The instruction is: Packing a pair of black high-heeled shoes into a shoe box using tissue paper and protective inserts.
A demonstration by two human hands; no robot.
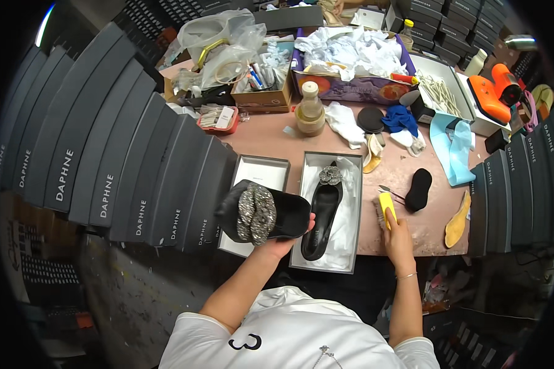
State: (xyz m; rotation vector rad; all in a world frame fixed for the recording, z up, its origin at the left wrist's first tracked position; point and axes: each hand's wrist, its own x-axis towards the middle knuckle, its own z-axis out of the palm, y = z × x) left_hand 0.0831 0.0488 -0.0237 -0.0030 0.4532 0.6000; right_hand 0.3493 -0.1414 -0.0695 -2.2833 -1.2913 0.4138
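My left hand (279, 245) is closed around a black slipper sandal (292, 214) with a glittery silver band, held above the grey box lid (261, 173). Part of that hand is hidden under the sole. Beside it, an open shoe box (357, 212) lined with white tissue holds a black pointed shoe (324, 210) with a silvery ornament. My right hand (399, 241) grips a yellow-backed brush (387, 207), bristles facing left, over the pink tabletop. A black oval pad (419, 190) and a thin metal tool (393, 194) lie just right of the brush.
Tall stacks of dark shoe boxes (74, 141) flank the left, with more boxes (516, 190) at right. A pump bottle (311, 109), blue cloth (400, 119), light blue strip (452, 147) and yellowish insole (457, 220) lie around. Behind stands a purple carton (351, 87) of crumpled paper.
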